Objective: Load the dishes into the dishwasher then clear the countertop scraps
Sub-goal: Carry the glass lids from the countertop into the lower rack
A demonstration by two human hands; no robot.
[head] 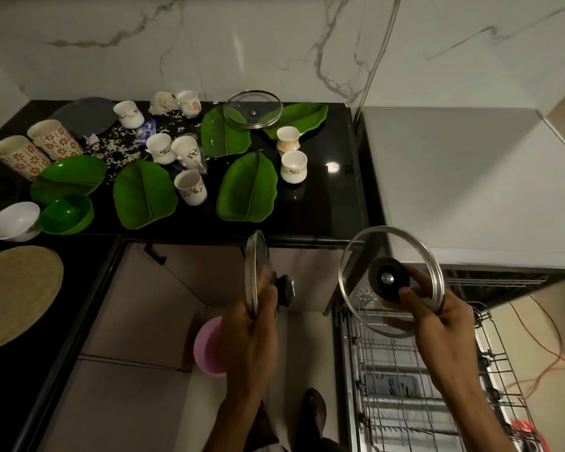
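Observation:
My left hand [252,337] grips the rim of a glass lid [255,265] held on edge, its black knob pointing right. My right hand [437,314] holds a second glass lid [366,256] by its black knob, above the pulled-out wire rack [405,386] of the dishwasher. A third glass lid [253,109] lies on the black countertop [327,197] at the back. Several green leaf-shaped plates [247,187], white cups [293,166], two patterned tumblers [54,138], a green bowl [66,214] and a white bowl [13,221] stand there, with scraps [118,148] scattered among them.
A grey plate [85,117] lies at the back left. A woven mat [17,295] sits on the lower left counter. A pink tub [207,344] stands on the floor under my left hand. White appliance top [470,177] at right; an orange cable [548,360] runs along the floor.

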